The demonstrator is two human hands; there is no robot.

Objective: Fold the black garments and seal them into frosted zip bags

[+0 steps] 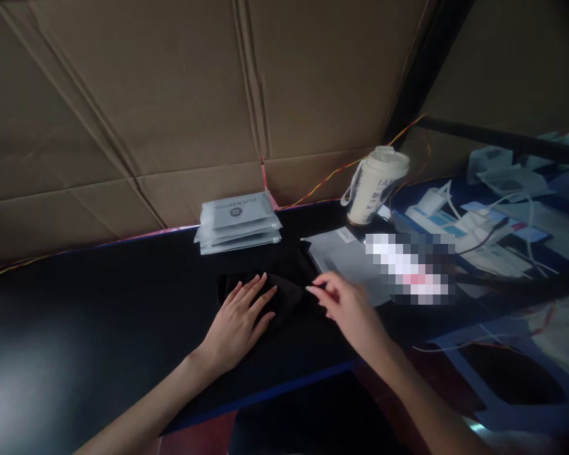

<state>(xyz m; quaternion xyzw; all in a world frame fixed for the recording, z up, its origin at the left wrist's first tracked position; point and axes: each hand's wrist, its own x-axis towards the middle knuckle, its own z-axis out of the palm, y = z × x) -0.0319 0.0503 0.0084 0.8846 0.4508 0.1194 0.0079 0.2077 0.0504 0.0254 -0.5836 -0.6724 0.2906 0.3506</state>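
Right fingers [328, 278] pinching cloth [287, 292] edge, tabletop [123, 303] leftward

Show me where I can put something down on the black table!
The biggest bare patch of black table is left of the left hand and pouch stack, in front of the cardboard. It's crowded from the black cloth rightward: the right hand, a grey pouch and a cup.

A black table [123, 303] with a blue front edge bore several things. Near its back edge lay a stack of plastic bags [237, 222]; a lidded cup [377, 183] stood to their right. Nearer the front lay a dark cloth [288, 292], another plastic bag [336, 248] just beside it.
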